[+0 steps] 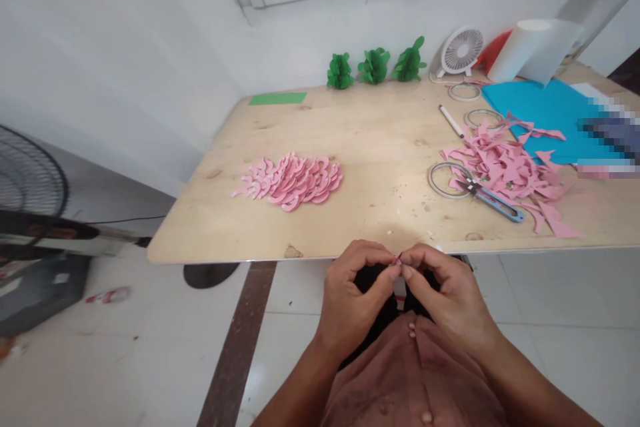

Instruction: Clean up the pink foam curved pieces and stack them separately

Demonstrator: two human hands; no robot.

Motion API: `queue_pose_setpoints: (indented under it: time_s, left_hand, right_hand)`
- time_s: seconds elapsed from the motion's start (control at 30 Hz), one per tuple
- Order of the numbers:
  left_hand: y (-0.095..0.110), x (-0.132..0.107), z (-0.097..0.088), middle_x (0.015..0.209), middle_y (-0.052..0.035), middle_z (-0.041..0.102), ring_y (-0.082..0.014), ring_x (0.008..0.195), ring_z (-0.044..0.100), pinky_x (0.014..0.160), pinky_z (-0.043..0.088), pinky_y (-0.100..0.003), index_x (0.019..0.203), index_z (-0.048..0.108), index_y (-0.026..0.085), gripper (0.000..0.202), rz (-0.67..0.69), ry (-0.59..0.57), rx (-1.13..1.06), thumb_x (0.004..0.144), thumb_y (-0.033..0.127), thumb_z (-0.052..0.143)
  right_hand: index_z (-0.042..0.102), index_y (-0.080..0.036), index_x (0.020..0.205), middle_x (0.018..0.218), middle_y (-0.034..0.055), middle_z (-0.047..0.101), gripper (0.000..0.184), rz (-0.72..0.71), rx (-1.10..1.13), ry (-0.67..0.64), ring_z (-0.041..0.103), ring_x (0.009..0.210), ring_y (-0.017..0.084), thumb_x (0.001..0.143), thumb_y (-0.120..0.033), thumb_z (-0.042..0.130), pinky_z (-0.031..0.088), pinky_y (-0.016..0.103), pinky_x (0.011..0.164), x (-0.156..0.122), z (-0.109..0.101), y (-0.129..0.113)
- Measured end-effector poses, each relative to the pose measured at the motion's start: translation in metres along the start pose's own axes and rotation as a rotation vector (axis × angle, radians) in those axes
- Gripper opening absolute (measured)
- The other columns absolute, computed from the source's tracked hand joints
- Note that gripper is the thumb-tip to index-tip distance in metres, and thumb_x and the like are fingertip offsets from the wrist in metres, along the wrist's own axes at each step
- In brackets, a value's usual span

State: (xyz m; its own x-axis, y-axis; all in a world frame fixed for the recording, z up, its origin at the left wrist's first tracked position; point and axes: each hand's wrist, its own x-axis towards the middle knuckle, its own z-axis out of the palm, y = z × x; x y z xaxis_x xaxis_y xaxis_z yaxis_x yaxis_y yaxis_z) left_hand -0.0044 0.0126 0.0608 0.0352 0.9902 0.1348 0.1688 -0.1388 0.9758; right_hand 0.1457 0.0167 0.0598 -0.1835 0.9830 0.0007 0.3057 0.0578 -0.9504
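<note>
My left hand [357,290] and my right hand [445,290] meet at the table's front edge, thumbs and forefingers pinched together. Between their fingertips shows a tiny pink piece [399,260], mostly hidden and too small to make out. Left of the hands, a heap of curved pink paper cutouts [300,180] lies on the table. To the right are pink paper scraps [515,160], with a blue-handled cutting tool [500,205], seemingly snips, across a roll of tape [435,181].
The wooden table [385,127] stands against the wall. Along its back are a green strip [277,99], green paper shapes [373,67], a small white fan [461,52] and a white roll [520,50]. Blue sheets [535,103] and a marker [451,121] lie right. A floor fan [30,173] stands left.
</note>
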Motion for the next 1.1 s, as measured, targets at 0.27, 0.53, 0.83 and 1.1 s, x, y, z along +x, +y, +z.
queue_pose_setpoints:
  time_s: [0.27,0.53,0.83,1.1]
  left_hand:
    - [-0.0046,-0.0008,0.0023,0.076,-0.0046,0.067,-0.0163,0.073,0.061,0.069,0.05,-0.029,0.072,0.066,0.016,0.011,-0.108,0.008,-0.128,0.082,0.021,0.062]
    - [-0.0071,-0.0013,0.0003,0.072,-0.0029,0.066,-0.0128,0.061,0.059,0.056,0.048,-0.024,0.073,0.068,0.016,0.012,-0.211,-0.033,-0.318,0.079,0.026,0.066]
    - [-0.004,0.002,-0.0008,0.07,-0.0028,0.064,-0.0117,0.061,0.057,0.052,0.046,-0.022,0.069,0.068,0.015,0.012,-0.287,-0.074,-0.441,0.077,0.024,0.068]
    - [-0.0027,0.0008,-0.0021,0.07,-0.0019,0.066,-0.0114,0.061,0.058,0.054,0.046,-0.023,0.068,0.07,0.016,0.008,-0.292,-0.064,-0.457,0.075,0.021,0.07]
  right_hand:
    - [0.062,-0.02,0.079,0.069,0.0005,0.061,0.014,0.003,0.006,-0.025,0.055,0.062,0.014,0.087,-0.025,0.052,0.044,0.025,0.059,-0.0037,0.0,0.0026]
    - [0.062,-0.02,0.08,0.071,0.0003,0.061,0.013,0.001,0.012,-0.052,0.056,0.063,0.014,0.088,-0.023,0.052,0.044,0.025,0.06,-0.0041,-0.0015,0.0019]
    - [0.063,-0.02,0.077,0.07,-0.0011,0.061,0.014,-0.032,0.031,-0.086,0.055,0.064,0.013,0.087,-0.02,0.053,0.043,0.024,0.061,-0.0041,-0.004,0.0003]
    - [0.063,-0.02,0.076,0.071,-0.001,0.061,0.016,-0.026,0.045,-0.116,0.055,0.064,0.012,0.087,-0.018,0.052,0.043,0.024,0.061,-0.0032,-0.0052,-0.0014]
